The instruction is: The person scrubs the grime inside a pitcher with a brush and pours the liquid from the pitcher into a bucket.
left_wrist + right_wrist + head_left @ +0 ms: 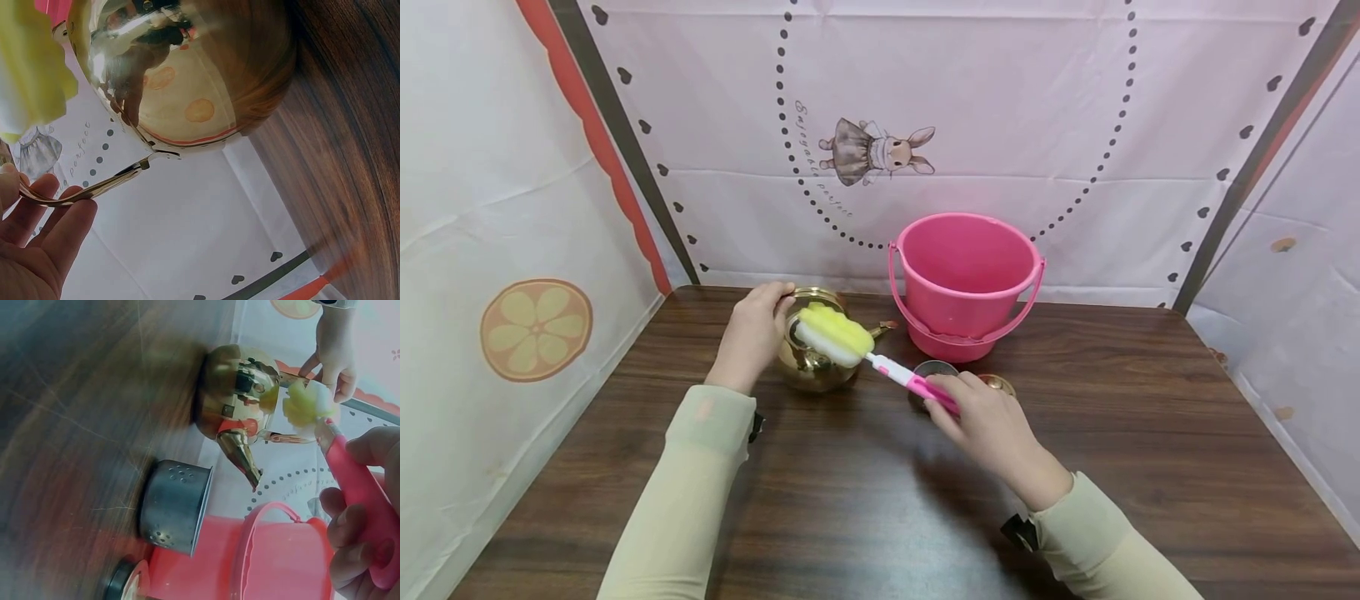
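A shiny gold-coloured kettle stands on the table at the back left, its spout pointing toward the bucket side. My left hand holds the kettle's raised handle, fingers under the bar. In my right hand is the pink handle of a sponge brush. The brush's yellow and white sponge head is over the kettle's top, beneath the handle arch in the head view. The kettle's opening is hidden behind the sponge.
A pink bucket stands at the back, right of the kettle. Before it are a perforated metal strainer cup and a small round gold-coloured piece with a dark base. Printed cloth walls enclose the wooden table.
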A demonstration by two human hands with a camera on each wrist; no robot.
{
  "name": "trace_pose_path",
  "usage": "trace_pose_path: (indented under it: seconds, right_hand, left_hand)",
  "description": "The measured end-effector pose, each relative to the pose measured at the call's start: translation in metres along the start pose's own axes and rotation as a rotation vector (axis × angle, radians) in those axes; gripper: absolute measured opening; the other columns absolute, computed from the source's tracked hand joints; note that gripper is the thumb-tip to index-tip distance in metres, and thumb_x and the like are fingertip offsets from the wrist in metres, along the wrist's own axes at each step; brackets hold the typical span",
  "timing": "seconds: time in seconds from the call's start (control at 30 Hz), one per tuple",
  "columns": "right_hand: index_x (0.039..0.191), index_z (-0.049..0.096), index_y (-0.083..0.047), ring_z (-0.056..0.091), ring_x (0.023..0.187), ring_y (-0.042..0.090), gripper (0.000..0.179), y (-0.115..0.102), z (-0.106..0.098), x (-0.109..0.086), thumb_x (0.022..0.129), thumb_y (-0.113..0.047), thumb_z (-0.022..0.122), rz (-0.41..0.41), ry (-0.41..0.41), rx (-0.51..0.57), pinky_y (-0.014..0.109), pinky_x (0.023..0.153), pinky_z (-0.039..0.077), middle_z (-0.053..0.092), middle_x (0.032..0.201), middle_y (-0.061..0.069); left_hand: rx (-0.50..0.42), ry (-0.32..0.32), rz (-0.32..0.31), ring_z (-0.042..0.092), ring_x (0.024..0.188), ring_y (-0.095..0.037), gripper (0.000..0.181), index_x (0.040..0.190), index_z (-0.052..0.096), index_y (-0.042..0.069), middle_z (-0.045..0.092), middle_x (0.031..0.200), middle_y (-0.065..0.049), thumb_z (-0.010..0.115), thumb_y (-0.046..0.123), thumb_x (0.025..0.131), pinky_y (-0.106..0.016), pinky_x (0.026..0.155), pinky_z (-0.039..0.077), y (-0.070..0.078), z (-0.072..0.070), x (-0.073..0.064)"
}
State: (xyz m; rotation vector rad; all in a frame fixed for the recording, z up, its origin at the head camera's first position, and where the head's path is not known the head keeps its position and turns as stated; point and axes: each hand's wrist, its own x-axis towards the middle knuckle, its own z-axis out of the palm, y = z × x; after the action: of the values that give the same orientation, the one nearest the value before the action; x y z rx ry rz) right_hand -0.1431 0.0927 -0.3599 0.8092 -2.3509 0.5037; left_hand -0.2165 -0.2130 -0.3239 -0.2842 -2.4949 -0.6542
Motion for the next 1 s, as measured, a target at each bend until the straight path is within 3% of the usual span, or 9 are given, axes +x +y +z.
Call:
trace_pose_path:
  seconds: [0.23, 0.53, 0.8, 1.0]
  right_hand:
    - [0.107, 0.07, -0.012, 0.04, 0.057, 0.007, 0.033, 0.001, -0.003, -0.009, 0.077, -0.026, 0.078, 0.038, -0.03, 0.022, 0.019, 0.046, 0.035, 0.057, 0.073, -0.003]
    - [0.103, 0.07, -0.011, 0.043, 0.058, 0.007, 0.03, 0.005, -0.004, -0.018, 0.077, -0.025, 0.076, 0.0, 0.026, 0.044, 0.02, 0.045, 0.038, 0.056, 0.073, -0.003]
    - [0.104, 0.07, -0.011, 0.038, 0.054, 0.005, 0.031, 0.01, -0.007, -0.026, 0.076, -0.024, 0.076, 0.008, 0.043, 0.058, 0.017, 0.044, 0.033, 0.053, 0.071, -0.004]
    - [0.103, 0.07, -0.009, 0.039, 0.054, 0.004, 0.033, 0.016, -0.008, -0.031, 0.073, -0.019, 0.079, 0.003, 0.087, 0.064, 0.017, 0.044, 0.036, 0.052, 0.07, -0.004]
  left_hand:
    - [0.005, -0.013, -0.001, 0.06, 0.105, -0.037, 0.024, 0.115, 0.059, -0.003, 0.061, 0.112, -0.021, 0.052, 0.01, 0.097, -0.046, 0.086, 0.053, -0.001, 0.0, -0.002]
    - [0.011, -0.018, -0.005, 0.06, 0.105, -0.037, 0.024, 0.115, 0.059, -0.003, 0.062, 0.112, -0.021, 0.051, 0.01, 0.098, -0.047, 0.087, 0.052, -0.001, 0.0, -0.002]
    - [0.011, 0.015, 0.024, 0.061, 0.103, -0.037, 0.022, 0.112, 0.06, -0.004, 0.063, 0.11, -0.022, 0.052, 0.009, 0.097, -0.046, 0.087, 0.052, -0.002, 0.001, -0.001]
    - [0.013, 0.024, 0.031, 0.061, 0.103, -0.037, 0.021, 0.112, 0.06, -0.004, 0.063, 0.109, -0.022, 0.053, 0.009, 0.097, -0.046, 0.087, 0.053, -0.002, 0.002, 0.0]
